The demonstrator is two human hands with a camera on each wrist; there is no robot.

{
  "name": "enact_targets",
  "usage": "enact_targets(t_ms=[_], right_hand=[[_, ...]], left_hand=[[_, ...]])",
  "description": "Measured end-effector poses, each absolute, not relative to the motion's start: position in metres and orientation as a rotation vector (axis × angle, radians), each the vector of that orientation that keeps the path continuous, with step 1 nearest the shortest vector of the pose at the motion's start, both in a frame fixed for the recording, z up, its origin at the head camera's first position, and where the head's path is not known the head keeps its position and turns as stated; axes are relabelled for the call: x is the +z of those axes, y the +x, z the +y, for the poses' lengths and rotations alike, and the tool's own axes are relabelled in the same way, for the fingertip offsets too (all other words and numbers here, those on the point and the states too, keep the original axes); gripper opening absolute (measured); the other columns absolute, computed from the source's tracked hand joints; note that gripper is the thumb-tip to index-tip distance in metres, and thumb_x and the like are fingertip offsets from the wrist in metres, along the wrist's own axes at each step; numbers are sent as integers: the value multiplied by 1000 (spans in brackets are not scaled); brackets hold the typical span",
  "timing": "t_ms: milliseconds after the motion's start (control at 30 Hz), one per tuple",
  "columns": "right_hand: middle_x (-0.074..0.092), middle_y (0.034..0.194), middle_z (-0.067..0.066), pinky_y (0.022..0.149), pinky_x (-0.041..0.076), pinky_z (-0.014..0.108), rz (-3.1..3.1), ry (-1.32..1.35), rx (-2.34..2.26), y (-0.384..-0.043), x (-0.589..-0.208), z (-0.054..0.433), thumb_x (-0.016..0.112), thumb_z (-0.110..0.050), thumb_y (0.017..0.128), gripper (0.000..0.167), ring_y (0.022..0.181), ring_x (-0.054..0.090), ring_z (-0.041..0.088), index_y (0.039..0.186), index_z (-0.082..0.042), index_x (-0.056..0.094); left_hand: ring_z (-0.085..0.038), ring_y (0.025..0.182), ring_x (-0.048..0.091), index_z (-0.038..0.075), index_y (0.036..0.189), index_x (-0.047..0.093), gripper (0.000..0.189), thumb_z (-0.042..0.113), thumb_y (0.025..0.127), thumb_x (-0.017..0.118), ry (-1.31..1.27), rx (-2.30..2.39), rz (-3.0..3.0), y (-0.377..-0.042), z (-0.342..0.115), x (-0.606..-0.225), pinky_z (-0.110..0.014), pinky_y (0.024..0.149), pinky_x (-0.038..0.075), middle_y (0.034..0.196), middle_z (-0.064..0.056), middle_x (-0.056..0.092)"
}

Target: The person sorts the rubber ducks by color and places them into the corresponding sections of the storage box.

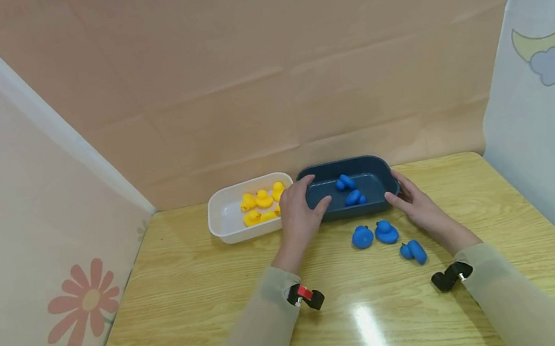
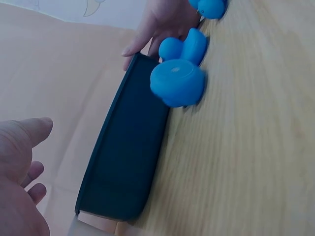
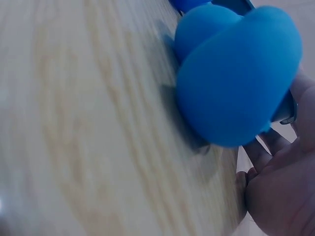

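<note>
A brown backdrop (image 1: 266, 61) bounds the wooden table (image 1: 197, 316) at its far edge; open wood stretches left and near. On the far part sits a dark tray (image 1: 373, 182), with a white tray (image 1: 227, 219) just left. The left hand (image 1: 296, 209) arches over the dark tray's left rim, thumb spread from fingers; the right hand (image 1: 419, 205) touches its right end, whether gripping I cannot tell. Blue ducks (image 1: 386, 233) lie inside and nearer, yellow ducks (image 1: 263, 199) in the white tray.
</note>
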State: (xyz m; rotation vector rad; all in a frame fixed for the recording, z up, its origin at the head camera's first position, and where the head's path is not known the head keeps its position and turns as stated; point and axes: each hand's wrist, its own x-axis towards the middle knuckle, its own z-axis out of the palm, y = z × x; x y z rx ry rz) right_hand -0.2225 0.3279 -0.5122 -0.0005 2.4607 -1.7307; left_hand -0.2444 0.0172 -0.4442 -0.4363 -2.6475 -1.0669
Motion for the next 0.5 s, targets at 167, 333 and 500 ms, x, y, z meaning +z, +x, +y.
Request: enact_targets(t_ms=[167,333,500], right_hand=[[-3,185,13,130,13,70,2460,-9,-1727,-222,-510,327,58,-49,115,90,167,4,49,178,-34,-4],[-3,184,13,130,12,69,2464,-9,-1724,-222,-508,327,57,-48,115,89,167,4,48,178,-34,-4],[-3,184,12,131,13,68,2466,-17,-1725,-224,-508,329,57,-49,115,89,167,5,48,178,-34,-4]], left_hand=[[-29,141,55,16,154,62,62,34,100,86,-478,-1102,-2618,-231,16,-447,-47,123,41,153,-4,65],[-29,144,53,17,154,63,62,34,99,87,-505,-1140,-2611,-216,17,-452,-48,123,41,155,-3,63],[-29,145,52,19,156,61,65,36,98,87,-530,-1165,-2644,-203,21,-456,-49,123,42,157,-2,61]])
